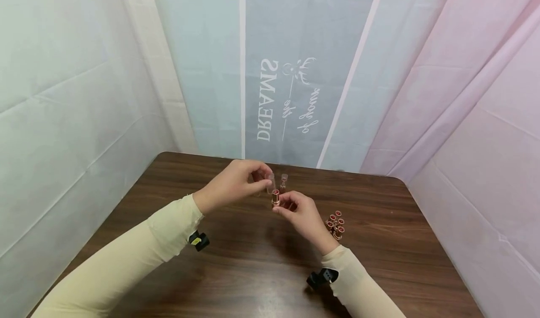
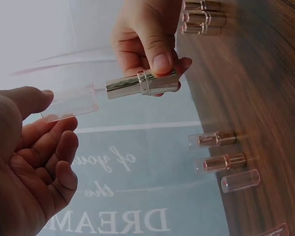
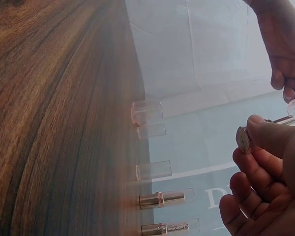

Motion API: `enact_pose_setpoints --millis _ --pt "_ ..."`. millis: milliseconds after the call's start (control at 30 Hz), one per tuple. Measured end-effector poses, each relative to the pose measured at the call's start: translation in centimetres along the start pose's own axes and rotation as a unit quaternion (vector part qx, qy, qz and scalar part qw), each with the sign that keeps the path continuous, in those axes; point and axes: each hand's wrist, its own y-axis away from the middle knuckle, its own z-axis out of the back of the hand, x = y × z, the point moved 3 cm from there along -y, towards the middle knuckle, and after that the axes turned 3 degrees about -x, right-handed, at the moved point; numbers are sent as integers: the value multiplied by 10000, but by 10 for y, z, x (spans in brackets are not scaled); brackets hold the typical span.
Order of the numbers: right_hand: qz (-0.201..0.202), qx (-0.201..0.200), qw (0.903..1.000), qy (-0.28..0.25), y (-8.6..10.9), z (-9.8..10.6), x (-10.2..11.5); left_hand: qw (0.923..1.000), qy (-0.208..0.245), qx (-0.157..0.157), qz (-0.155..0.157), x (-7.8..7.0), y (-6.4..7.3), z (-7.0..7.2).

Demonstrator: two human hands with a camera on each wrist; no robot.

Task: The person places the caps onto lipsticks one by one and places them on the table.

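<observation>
Between thumb and fingers, my left hand [image 1: 238, 182] pinches a clear plastic cap [image 2: 71, 103]. My right hand [image 1: 303, 212] grips the base of a shiny gold lipstick tube [image 2: 137, 86], held above the table. In the head view the lipstick stands nearly upright with its reddish top showing. The cap's open end faces the tube's top, and the left wrist view shows a small gap between them. Behind the hands stand two gold lipsticks with clear caps on, one capped lipstick [image 2: 225, 162] beside another capped lipstick [image 2: 216, 139].
Several uncapped gold lipsticks [image 1: 336, 224] stand clustered on the dark wooden table [image 1: 379, 261], right of my right hand. Loose clear caps stand toward the back, among them one cap [image 3: 154, 170] near the capped lipsticks. A printed cloth [image 1: 291, 36] hangs behind the table's far edge.
</observation>
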Motion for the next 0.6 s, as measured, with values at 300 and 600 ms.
enact_pose_setpoints --millis 300,600 --pt "-5 56 10000 0 1 -1 -4 9995 -207 226 -98 1 -7 -9" --pt "-36 -9 9999 -141 1 -1 -8 9978 -450 484 -109 1 -14 -20"
